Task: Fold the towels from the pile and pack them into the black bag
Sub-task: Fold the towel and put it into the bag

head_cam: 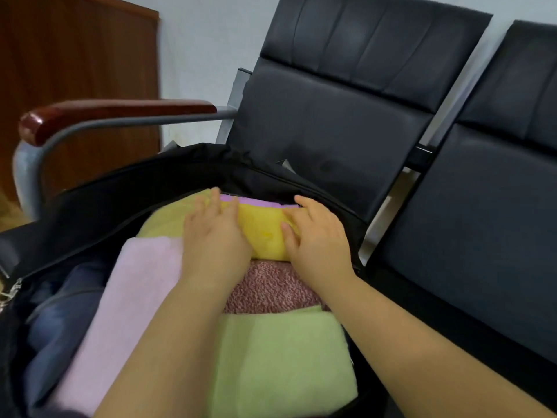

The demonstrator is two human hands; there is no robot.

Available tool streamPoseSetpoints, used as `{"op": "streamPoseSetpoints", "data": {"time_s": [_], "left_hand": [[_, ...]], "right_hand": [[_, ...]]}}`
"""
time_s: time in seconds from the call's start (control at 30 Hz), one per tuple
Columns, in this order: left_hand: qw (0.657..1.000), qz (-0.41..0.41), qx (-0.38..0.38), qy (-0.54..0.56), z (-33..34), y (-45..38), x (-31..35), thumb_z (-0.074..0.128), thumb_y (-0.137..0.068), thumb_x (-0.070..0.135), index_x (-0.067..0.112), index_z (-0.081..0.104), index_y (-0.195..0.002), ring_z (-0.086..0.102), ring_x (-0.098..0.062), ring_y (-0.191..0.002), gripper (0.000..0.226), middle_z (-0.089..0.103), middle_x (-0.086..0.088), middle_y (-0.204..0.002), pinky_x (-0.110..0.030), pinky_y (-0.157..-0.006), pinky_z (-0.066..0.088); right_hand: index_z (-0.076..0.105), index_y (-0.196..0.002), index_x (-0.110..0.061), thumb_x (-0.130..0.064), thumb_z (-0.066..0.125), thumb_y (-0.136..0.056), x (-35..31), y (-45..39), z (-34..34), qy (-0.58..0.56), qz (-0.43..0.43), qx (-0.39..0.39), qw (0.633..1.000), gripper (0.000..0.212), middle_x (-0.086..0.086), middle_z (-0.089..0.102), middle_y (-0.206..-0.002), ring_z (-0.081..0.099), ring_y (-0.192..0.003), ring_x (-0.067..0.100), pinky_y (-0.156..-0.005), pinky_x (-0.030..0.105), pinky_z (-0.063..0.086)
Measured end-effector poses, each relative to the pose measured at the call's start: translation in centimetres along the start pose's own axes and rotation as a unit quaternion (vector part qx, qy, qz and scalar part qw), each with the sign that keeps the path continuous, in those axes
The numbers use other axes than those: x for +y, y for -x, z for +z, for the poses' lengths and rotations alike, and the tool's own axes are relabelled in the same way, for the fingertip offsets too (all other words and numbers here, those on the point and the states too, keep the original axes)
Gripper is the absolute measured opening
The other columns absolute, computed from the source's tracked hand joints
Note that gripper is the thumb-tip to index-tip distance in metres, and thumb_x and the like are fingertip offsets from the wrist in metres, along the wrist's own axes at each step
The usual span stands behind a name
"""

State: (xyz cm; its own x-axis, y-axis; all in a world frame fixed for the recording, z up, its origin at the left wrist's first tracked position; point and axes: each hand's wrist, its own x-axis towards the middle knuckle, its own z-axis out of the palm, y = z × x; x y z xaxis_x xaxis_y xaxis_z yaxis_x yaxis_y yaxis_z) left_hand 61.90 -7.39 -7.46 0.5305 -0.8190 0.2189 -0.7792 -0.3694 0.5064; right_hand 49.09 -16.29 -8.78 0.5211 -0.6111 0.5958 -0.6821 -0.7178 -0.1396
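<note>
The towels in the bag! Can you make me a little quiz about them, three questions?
1. True or false: both hands, the left hand and the right hand, rest on the folded bright yellow towel.
2. Which folded towel lies nearest the camera? A) light green towel B) speckled red towel C) pale pink towel
3. Fill in: the towels sit inside the open soft ____ bag, which lies on a black padded chair seat.

Key: 1 true; 2 A; 3 black.
</note>
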Motion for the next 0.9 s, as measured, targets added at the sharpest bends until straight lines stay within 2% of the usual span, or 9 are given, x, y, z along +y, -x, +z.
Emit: {"op": "streamPoseSetpoints", "data": {"time_s": [0.07, 0.1, 0.17, 0.23, 0.47, 0.63, 0.73, 0.8, 0.9], "left_hand": [[0.998, 0.028, -0.040, -0.031, 0.2, 0.4, 1.2, 0.036, -0.098, 0.019, 0.012, 0.018, -0.151, 0.005, -0.027, -0.147, 0.057, 0.007, -0.010, -0.161, -0.039, -0.117, 0.008], [0.996, 0.023, -0.071, -0.047, 0.6, 0.4, 1.3, 0.031, -0.100, 0.023, 0.010, 0.012, -0.152, 0.002, -0.026, -0.148, 0.057, 0.003, -0.009, -0.161, -0.039, -0.117, 0.005], [0.989, -0.004, -0.134, -0.065, 1.2, 0.4, 0.9, 0.026, -0.102, 0.028, 0.007, 0.003, -0.152, -0.002, -0.026, -0.148, 0.059, -0.004, -0.011, -0.161, -0.038, -0.118, 0.001], [0.984, -0.014, -0.166, -0.068, 1.7, 0.2, 0.4, 0.025, -0.103, 0.030, 0.007, -0.001, -0.152, -0.004, -0.026, -0.148, 0.060, -0.007, -0.012, -0.160, -0.037, -0.118, 0.000], [0.985, 0.012, -0.162, -0.062, 1.2, 0.8, 0.6, 0.027, -0.102, 0.030, 0.010, 0.003, -0.153, -0.004, -0.026, -0.148, 0.060, -0.004, -0.011, -0.161, -0.037, -0.118, 0.001], [0.987, 0.057, -0.144, -0.043, -1.1, 3.5, 3.8, 0.033, -0.100, 0.027, 0.017, 0.005, -0.154, -0.010, -0.030, -0.147, 0.061, -0.005, -0.013, -0.160, -0.038, -0.118, -0.001], [0.983, 0.124, -0.128, -0.051, -0.6, 6.6, 7.3, 0.034, -0.100, 0.031, 0.015, 0.013, -0.152, -0.004, -0.032, -0.147, 0.058, 0.001, -0.016, -0.160, -0.039, -0.119, 0.001], [0.972, 0.195, -0.127, -0.039, 0.9, 9.5, 10.4, 0.036, -0.100, 0.030, 0.015, 0.019, -0.151, -0.002, -0.031, -0.147, 0.056, 0.006, -0.016, -0.159, -0.041, -0.120, 0.002], [0.935, 0.293, -0.197, -0.025, 3.8, 14.8, 14.8, 0.037, -0.100, 0.031, 0.016, 0.025, -0.150, -0.004, -0.028, -0.147, 0.053, 0.004, -0.012, -0.160, -0.039, -0.118, 0.001]], "right_hand": [[0.070, -0.109, -0.012, -0.044, 0.040, -0.088, -0.5, 0.0, 0.3, -0.009, -0.031, -0.049, 0.998, 0.048, 0.014, 0.063, -0.124, 0.061, -0.112, 0.032, -0.093, 0.043, 0.048], [0.064, -0.122, -0.016, -0.052, 0.033, -0.089, -0.7, 0.0, 0.2, 0.002, -0.025, -0.088, 0.996, 0.058, 0.016, 0.054, -0.136, 0.052, -0.125, 0.031, -0.104, 0.044, 0.039], [0.036, -0.147, -0.029, -0.062, 0.022, -0.092, -0.2, 0.4, 0.6, 0.025, 0.017, -0.190, 0.981, 0.065, 0.010, 0.019, -0.159, 0.013, -0.147, 0.023, -0.118, 0.043, 0.006], [0.017, -0.151, -0.037, -0.059, 0.024, -0.098, 0.5, 0.3, 0.9, 0.023, 0.041, -0.261, 0.964, 0.058, 0.003, -0.002, -0.162, -0.008, -0.148, 0.017, -0.117, 0.041, -0.009], [0.010, -0.152, -0.036, -0.053, 0.032, -0.099, 1.1, 0.2, 0.5, -0.053, 0.072, -0.335, 0.938, 0.061, 0.000, -0.013, -0.161, -0.013, -0.147, 0.015, -0.120, 0.039, -0.001], [0.027, -0.149, -0.033, -0.044, 0.051, -0.095, 1.5, 4.4, -4.9, -0.136, 0.105, -0.260, 0.950, 0.060, -0.006, 0.004, -0.161, 0.008, -0.147, 0.009, -0.118, 0.029, 0.017], [0.038, -0.142, -0.036, -0.042, 0.054, -0.093, 3.2, 9.2, -9.2, -0.106, 0.121, -0.213, 0.964, 0.052, -0.014, 0.016, -0.158, 0.019, -0.143, 0.003, -0.108, 0.020, 0.025], [0.042, -0.139, -0.036, -0.043, 0.055, -0.093, 4.7, 13.3, -12.1, -0.057, 0.133, -0.198, 0.969, 0.049, -0.015, 0.020, -0.156, 0.021, -0.142, 0.003, -0.109, 0.020, 0.025], [0.044, -0.138, -0.035, -0.044, 0.054, -0.092, 7.2, 20.8, -16.0, -0.008, 0.191, -0.212, 0.959, 0.048, -0.015, 0.019, -0.156, 0.019, -0.143, 0.004, -0.111, 0.020, 0.022]]}}
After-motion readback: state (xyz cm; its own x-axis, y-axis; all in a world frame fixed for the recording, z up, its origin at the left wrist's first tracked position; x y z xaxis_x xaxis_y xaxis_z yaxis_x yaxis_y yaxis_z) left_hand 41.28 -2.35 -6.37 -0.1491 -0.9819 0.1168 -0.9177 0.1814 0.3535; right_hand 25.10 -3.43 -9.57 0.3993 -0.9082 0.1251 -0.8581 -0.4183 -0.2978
